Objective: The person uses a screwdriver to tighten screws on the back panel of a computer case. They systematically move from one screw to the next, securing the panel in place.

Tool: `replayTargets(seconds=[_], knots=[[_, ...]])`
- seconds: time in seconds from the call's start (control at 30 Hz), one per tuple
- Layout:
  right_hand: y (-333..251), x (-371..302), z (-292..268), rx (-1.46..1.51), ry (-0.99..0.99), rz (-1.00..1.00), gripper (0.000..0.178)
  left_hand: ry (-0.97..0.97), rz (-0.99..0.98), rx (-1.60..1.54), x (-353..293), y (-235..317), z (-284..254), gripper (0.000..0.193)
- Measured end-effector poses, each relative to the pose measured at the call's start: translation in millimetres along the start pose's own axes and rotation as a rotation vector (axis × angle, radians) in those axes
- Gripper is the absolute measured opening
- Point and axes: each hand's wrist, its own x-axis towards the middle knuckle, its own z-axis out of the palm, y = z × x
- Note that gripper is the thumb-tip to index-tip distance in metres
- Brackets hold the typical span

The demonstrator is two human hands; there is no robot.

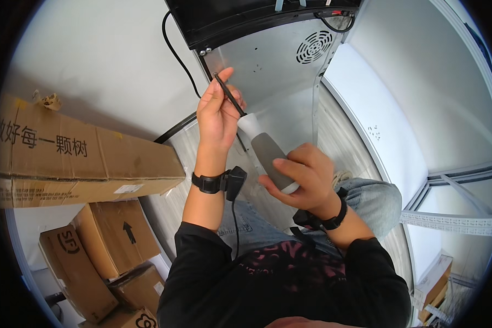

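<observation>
We see one screwdriver: right hand grips handle, left hand pinches shaft; five boxes nearby.

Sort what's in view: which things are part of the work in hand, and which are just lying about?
In use: screwdriver, gripped by right hand; left hand steadying its shaft; metal back panel.
Lying about: long cardboard box, smaller boxes, black cable.

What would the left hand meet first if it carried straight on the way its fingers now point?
Most likely the grey sheet-metal back panel of the appliance. The left hand pinches the thin black shaft of the grey-and-white electric screwdriver, whose tip sits near the panel's upper left edge; depth is unclear.
</observation>
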Motion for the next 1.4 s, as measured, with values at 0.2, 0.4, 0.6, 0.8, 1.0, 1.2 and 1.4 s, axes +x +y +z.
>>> replayTargets(seconds=[0.2, 0.4, 0.6, 0.8, 1.0, 1.2, 1.4], knots=[[-7.0, 4.5, -2.4, -0.019, -0.090, -0.088, 0.057, 0.045, -0.060, -0.091, -10.1, 2.0, 6.2, 0.034], [-0.6, -11.7, 1.3, 0.090, 0.018, 0.100, 0.063, 0.052, -0.093, -0.212, -4.2, 1.8, 8.2, 0.021], [-2.1, -3.7, -0.6, 0.053, -0.036, -0.044, 0.043, 0.105, -0.079, -0.235, -3.3, -0.3, 8.6, 0.016], [-13.2, 3.9, -0.8, -0.248, -0.133, -0.067, 0.029, 0.066, -0.131, -0.130, -8.6, 2.8, 12.1, 0.017], [-23.6, 16.9, -0.9, -0.106, -0.070, 0.067, 0.037, 0.043, -0.117, -0.193, -9.2, 4.2, 10.6, 0.016], [-2.4, 6.0, 6.5, -0.088, -0.043, -0.261, 0.043, 0.065, -0.139, -0.156, -11.0, 1.1, 4.6, 0.019], [-20.4, 14.0, -8.4, -0.168, -0.130, 0.051, 0.049, 0.017, -0.126, -0.228, -8.5, 2.1, 12.9, 0.021]])
